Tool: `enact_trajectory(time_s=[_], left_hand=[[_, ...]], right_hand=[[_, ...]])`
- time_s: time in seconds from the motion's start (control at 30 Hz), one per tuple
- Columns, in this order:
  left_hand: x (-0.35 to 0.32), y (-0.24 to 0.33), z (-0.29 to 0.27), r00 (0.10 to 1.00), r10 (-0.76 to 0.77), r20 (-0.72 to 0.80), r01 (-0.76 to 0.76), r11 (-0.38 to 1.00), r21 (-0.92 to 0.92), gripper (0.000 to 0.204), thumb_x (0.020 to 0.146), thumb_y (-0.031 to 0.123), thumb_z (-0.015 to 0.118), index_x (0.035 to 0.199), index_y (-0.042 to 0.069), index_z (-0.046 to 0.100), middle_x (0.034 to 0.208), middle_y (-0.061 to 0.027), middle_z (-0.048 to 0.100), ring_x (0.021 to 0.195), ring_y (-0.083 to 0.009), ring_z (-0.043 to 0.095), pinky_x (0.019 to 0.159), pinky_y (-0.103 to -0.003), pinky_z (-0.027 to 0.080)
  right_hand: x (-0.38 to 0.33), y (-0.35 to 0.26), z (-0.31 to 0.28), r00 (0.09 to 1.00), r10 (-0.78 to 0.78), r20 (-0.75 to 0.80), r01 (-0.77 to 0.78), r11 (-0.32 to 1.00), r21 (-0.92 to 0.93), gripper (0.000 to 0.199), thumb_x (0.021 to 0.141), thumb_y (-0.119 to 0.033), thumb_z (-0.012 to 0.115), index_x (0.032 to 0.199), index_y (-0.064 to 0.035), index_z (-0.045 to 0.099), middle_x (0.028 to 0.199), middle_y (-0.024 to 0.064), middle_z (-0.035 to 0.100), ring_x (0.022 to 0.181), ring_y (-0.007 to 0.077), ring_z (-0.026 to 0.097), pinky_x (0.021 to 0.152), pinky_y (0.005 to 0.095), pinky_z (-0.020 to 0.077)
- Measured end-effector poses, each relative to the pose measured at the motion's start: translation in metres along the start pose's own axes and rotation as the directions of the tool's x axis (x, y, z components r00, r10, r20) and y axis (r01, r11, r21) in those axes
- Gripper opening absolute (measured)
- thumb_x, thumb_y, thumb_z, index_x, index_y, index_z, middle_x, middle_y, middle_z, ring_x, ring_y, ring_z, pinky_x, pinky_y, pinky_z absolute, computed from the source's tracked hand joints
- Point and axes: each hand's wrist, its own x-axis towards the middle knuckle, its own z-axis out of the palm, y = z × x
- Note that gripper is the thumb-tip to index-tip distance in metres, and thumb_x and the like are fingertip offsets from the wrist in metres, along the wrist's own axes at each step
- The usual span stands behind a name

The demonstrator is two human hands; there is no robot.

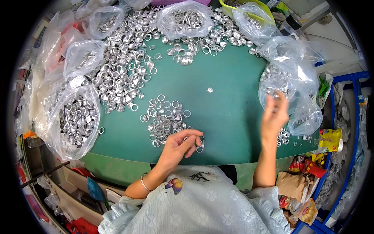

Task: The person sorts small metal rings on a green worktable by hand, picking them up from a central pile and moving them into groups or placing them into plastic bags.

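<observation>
Looking down from the head camera, the left hand (pixel 180 145) rests at the near edge of a small pile of metal rings (pixel 165 119) on the green table (pixel 230 113), its fingers curled loosely around one or two rings at the pile's near-right corner; it seems to be pinching them, though how firm the grip is cannot be told. The right hand (pixel 275 116) is lifted above the table beside a clear plastic bag (pixel 290 87) full of the same rings, fingers spread and half open; it is blurred, so whether it has a ring between the fingertips cannot be told. A much bigger heap of rings (pixel 124 66) spreads across the far left of the table, ringed by more filled bags (pixel 74 121), and a single small silver piece (pixel 210 90) lies alone in the middle. A few stray rings (pixel 283 136) sit by the open bag. Judging from this, picking goes best if the left hand takes rings from the loose edge of the small pile, not its middle, so neighbours are not dragged along, and the right hand stays right over the bag's mouth.
</observation>
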Motion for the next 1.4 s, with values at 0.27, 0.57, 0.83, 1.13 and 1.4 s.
enact_trajectory(time_s=[0.27,0.57,0.83,1.13,1.4], left_hand=[[-0.004,0.003,-0.008,0.982,-0.109,0.155,0.151,0.945,-0.291,0.023,0.089,0.009,0.043,0.108,-0.002,0.052,0.08,-0.0063,0.057,0.058,-0.0075,0.044,0.049,-0.021,0.037],[-0.035,0.001,-0.021,0.992,0.115,-0.054,-0.107,0.984,0.141,0.038,0.079,-0.011,0.036,0.113,-0.002,0.05,0.097,-0.0066,0.055,0.076,-0.0095,0.05,0.068,-0.022,0.043],[-0.037,-0.009,-0.015,0.995,0.067,-0.079,-0.054,0.986,0.157,0.033,0.081,-0.007,0.044,0.112,0.0,0.049,0.093,-0.0017,0.052,0.079,-0.0055,0.045,0.067,-0.02,0.04],[-0.036,-0.012,-0.01,0.984,0.167,-0.064,-0.141,0.946,0.291,0.033,0.083,-0.004,0.047,0.115,0.0,0.047,0.095,-0.0022,0.052,0.084,-0.0057,0.046,0.068,-0.019,0.039],[-0.035,-0.008,0.004,0.984,0.178,-0.019,-0.174,0.976,0.132,0.037,0.076,-0.002,0.061,0.111,0.003,0.051,0.088,0.0002,0.048,0.075,-0.0058,0.042,0.066,-0.019,0.038]], right_hand=[[-0.003,-0.001,-0.024,0.992,0.084,0.099,-0.083,0.996,-0.018,0.025,0.087,-0.024,0.053,0.088,0.0,0.061,0.049,0.0052,0.049,0.045,0.0126,0.042,0.045,0.0302,0.0346],[-0.097,-0.045,0.008,0.68,-0.173,0.713,-0.029,0.965,0.262,0.014,0.077,-0.01,0.062,0.091,-0.0083,0.062,0.052,0.006,0.045,0.044,0.0137,0.046,0.042,0.0287,0.035],[-0.109,-0.046,0.01,0.723,-0.157,0.673,0.072,0.986,0.152,0.02,0.073,-0.015,0.066,0.089,-0.0056,0.059,0.075,0.0094,0.062,0.055,0.0266,0.057,0.047,0.0336,0.0435],[-0.121,-0.049,0.022,0.748,-0.066,0.661,-0.111,0.969,0.223,0.019,0.075,-0.011,0.065,0.09,-0.0018,0.059,0.064,0.0087,0.058,0.048,0.0171,0.051,0.044,0.0286,0.0379],[-0.127,-0.061,0.0,0.487,0.034,0.873,-0.867,0.14,0.478,0.012,0.085,-0.009,0.055,0.088,0.0004,0.061,0.064,-0.0007,0.049,0.051,0.0014,0.034,0.044,0.0168,0.0239]])
